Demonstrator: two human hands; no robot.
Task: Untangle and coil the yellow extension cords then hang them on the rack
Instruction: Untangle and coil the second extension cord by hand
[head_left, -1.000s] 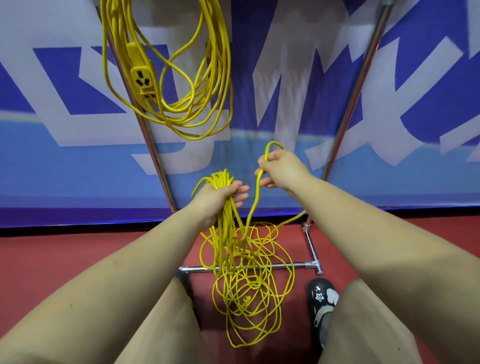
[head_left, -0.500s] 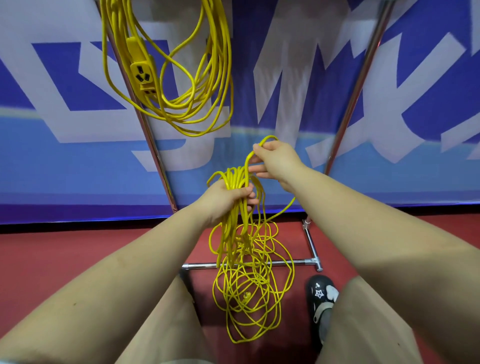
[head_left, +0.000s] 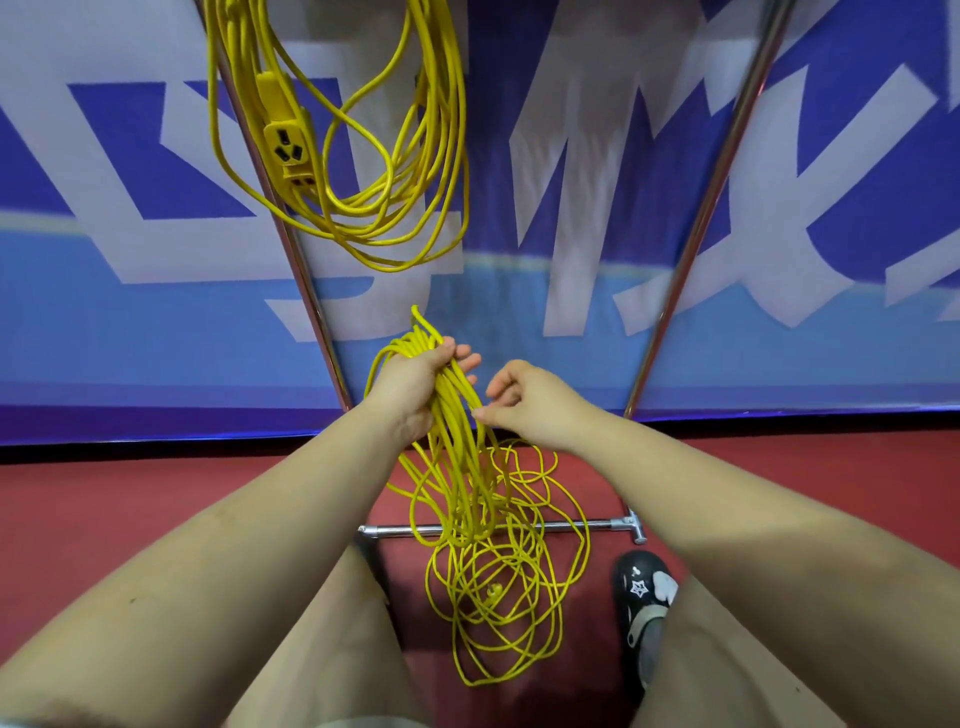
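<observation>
My left hand (head_left: 413, 376) grips a bunch of yellow cord loops (head_left: 449, 415) in front of the rack. The rest of this cord (head_left: 519, 618) trails down in a loose tangle onto the red floor, across the rack's base bar (head_left: 582, 526). My right hand (head_left: 535, 402) hovers just right of the bunch with loosely curled fingers that hold nothing, and its thumb tip is at a strand. A second yellow cord (head_left: 395, 218), coiled, hangs from the rack at the top, with its socket block (head_left: 285, 148) facing me.
Two slanted metal rack poles (head_left: 291, 249) (head_left: 701, 218) stand before a blue and white banner (head_left: 571, 182). My black shoe (head_left: 641, 587) is beside the base bar's right end. My knees fill the bottom of the view.
My right hand carried a loop up to the left hand's bunch, let it go, and dropped to the right of the bundle. The left hand's bunch has grown.
</observation>
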